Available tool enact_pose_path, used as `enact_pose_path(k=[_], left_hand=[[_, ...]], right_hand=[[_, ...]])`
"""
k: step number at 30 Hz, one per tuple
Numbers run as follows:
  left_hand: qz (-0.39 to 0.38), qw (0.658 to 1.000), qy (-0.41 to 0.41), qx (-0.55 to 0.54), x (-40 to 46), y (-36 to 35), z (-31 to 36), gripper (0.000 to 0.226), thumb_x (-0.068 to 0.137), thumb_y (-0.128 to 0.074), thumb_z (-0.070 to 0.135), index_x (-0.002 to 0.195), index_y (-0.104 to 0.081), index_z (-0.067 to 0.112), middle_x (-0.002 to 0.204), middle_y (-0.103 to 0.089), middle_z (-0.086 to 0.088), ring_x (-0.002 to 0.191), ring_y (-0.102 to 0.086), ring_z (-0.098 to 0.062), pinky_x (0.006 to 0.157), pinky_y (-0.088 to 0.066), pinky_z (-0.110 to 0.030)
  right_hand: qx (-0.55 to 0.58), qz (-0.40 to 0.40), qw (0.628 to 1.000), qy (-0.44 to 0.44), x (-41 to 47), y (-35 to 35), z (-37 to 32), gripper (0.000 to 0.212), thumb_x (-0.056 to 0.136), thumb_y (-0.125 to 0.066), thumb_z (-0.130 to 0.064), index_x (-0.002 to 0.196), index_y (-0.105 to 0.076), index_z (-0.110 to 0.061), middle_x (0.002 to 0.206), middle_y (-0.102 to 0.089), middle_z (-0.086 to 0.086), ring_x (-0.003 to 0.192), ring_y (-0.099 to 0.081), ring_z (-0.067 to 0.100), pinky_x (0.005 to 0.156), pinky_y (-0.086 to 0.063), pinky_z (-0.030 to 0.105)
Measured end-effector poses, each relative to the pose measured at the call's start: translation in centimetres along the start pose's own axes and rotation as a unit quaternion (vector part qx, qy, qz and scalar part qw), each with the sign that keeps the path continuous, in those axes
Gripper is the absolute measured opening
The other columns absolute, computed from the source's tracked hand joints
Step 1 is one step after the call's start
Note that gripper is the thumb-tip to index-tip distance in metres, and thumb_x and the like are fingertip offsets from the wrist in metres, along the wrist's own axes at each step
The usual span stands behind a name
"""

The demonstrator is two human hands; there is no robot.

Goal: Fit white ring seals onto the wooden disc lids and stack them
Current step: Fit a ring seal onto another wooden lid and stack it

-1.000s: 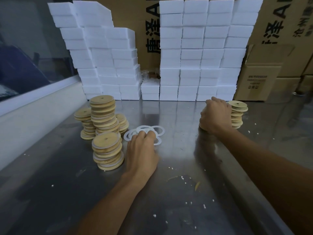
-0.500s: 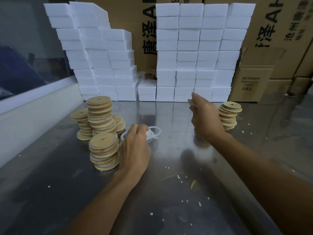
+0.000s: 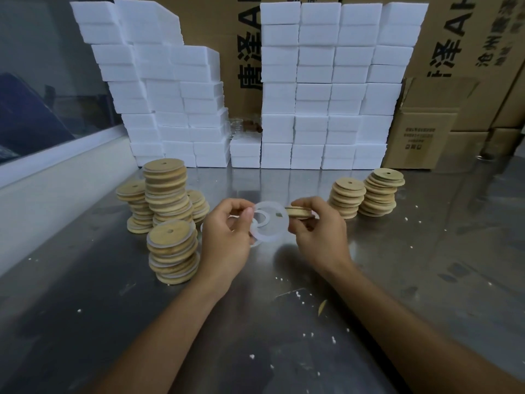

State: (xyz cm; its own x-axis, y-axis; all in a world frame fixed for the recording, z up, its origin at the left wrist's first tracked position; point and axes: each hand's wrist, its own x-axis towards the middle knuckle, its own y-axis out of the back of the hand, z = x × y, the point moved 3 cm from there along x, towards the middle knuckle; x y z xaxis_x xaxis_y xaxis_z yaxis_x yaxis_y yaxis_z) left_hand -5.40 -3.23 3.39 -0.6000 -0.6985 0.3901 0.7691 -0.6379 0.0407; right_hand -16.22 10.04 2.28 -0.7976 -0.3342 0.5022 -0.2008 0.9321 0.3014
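- Ring seal (image 3: pixel 270 224), centre of the frame: translucent white.
- Wooden disc lid (image 3: pixel 298 212) just right of it: pale tan, darker grain streaks.
- Lid stacks (image 3: pixel 170 220) at left: tan banded with white rims.
- Lid stacks (image 3: pixel 366 196) at right: plain tan.
- Foam blocks (image 3: pixel 326 86) across the top: bright white.
- Cartons (image 3: pixel 426 129), upper right: brown, black print.
- Table (image 3: pixel 255 322): grey steel, white flecks.

Above the steel surface (image 3: pixel 255 322), the left hand (image 3: pixel 227 240) pinches a white ring seal (image 3: pixel 270 237) while the right hand (image 3: pixel 318 234) grips a wooden disc lid (image 3: pixel 298 211) just beside it.
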Motion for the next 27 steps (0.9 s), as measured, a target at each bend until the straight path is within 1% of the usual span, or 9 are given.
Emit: enact_pose_path(k=[2,5,7,9,13,16,20,23,27], left_hand=[[-0.002,0.995,0.066,-0.072,0.0,0.0,-0.3,0.019,0.096,-0.057,0.007,0.083,-0.066,0.018,0.077,-0.070,-0.001,0.063,-0.063,-0.011,0.052,-0.053,-0.023],[-0.024,0.980,0.145,-0.135,0.1,-0.1,-0.7,0.013,0.097,-0.057,0.009,0.090,-0.067,0.010,0.088,-0.073,-0.010,0.075,-0.066,-0.020,0.057,-0.052,-0.025],[-0.037,0.978,0.169,-0.118,-0.1,-0.1,-1.1,0.011,0.096,-0.058,0.013,0.096,-0.068,0.010,0.095,-0.074,-0.010,0.085,-0.068,-0.023,0.064,-0.052,-0.029],[-0.048,0.978,0.180,-0.099,-0.4,-0.3,-1.3,0.012,0.097,-0.058,0.014,0.097,-0.069,0.011,0.097,-0.074,-0.011,0.089,-0.068,-0.024,0.067,-0.052,-0.031],[-0.083,0.966,0.222,-0.105,-0.9,-0.8,-1.3,0.017,0.099,-0.054,0.014,0.100,-0.068,0.005,0.104,-0.071,-0.016,0.094,-0.071,-0.027,0.071,-0.059,-0.038],[-0.112,0.940,0.266,-0.184,-1.2,-1.1,-1.1,0.021,0.101,-0.048,0.012,0.108,-0.059,-0.004,0.104,-0.072,-0.019,0.091,-0.073,-0.032,0.069,-0.060,-0.041],[-0.069,0.948,0.242,-0.195,-1.0,-1.0,-1.0,0.015,0.101,-0.048,0.008,0.091,-0.057,0.000,0.104,-0.071,-0.022,0.089,-0.073,-0.031,0.069,-0.060,-0.040],[-0.030,0.964,0.202,-0.171,-0.9,-0.9,-0.9,0.015,0.100,-0.050,0.007,0.087,-0.057,0.003,0.102,-0.070,-0.019,0.090,-0.072,-0.029,0.066,-0.061,-0.038],[-0.013,0.977,0.168,-0.128,-1.0,-1.0,-1.1,0.013,0.098,-0.053,0.008,0.087,-0.058,0.003,0.099,-0.069,-0.017,0.094,-0.070,-0.029,0.062,-0.060,-0.035]], right_hand=[[0.042,0.009,0.996,-0.076,-0.1,-0.2,0.2,0.021,0.081,-0.069,-0.004,0.093,-0.069,-0.021,0.086,-0.072,-0.008,0.077,-0.071,0.013,0.080,-0.060,0.038],[0.185,-0.043,0.973,-0.127,-0.7,-0.6,-0.5,0.021,0.083,-0.063,-0.024,0.090,-0.074,-0.007,0.085,-0.074,0.008,0.076,-0.069,0.018,0.074,-0.060,0.034],[0.178,-0.065,0.977,-0.096,-1.3,-0.8,-1.2,0.035,0.094,-0.060,-0.038,0.085,-0.074,-0.006,0.082,-0.073,0.008,0.077,-0.068,0.018,0.069,-0.057,0.034],[0.130,-0.068,0.988,-0.052,-1.8,-0.9,-1.8,0.039,0.097,-0.057,-0.042,0.082,-0.073,-0.009,0.080,-0.072,0.007,0.079,-0.067,0.025,0.072,-0.055,0.043],[0.076,-0.059,0.995,0.019,-2.2,-1.0,-2.0,0.030,0.095,-0.061,-0.032,0.083,-0.067,-0.006,0.074,-0.066,0.013,0.074,-0.062,0.032,0.070,-0.051,0.052],[0.057,-0.065,0.996,0.035,-2.3,-1.0,-1.8,0.019,0.097,-0.060,-0.029,0.096,-0.069,-0.012,0.081,-0.070,0.004,0.076,-0.066,0.021,0.071,-0.054,0.045],[0.018,-0.043,0.997,0.053,-2.1,-1.2,-1.3,0.032,0.096,-0.061,-0.020,0.127,-0.062,-0.016,0.122,-0.066,-0.003,0.103,-0.064,0.010,0.086,-0.051,0.029],[0.043,-0.036,0.998,0.026,-2.1,-1.2,-1.3,0.031,0.094,-0.065,-0.024,0.124,-0.064,-0.019,0.107,-0.069,-0.014,0.087,-0.066,0.002,0.078,-0.055,0.027],[0.041,-0.022,0.999,0.021,-1.9,-0.6,-0.9,0.022,0.093,-0.068,-0.022,0.113,-0.071,-0.017,0.094,-0.068,-0.022,0.085,-0.069,0.003,0.074,-0.060,0.034]])
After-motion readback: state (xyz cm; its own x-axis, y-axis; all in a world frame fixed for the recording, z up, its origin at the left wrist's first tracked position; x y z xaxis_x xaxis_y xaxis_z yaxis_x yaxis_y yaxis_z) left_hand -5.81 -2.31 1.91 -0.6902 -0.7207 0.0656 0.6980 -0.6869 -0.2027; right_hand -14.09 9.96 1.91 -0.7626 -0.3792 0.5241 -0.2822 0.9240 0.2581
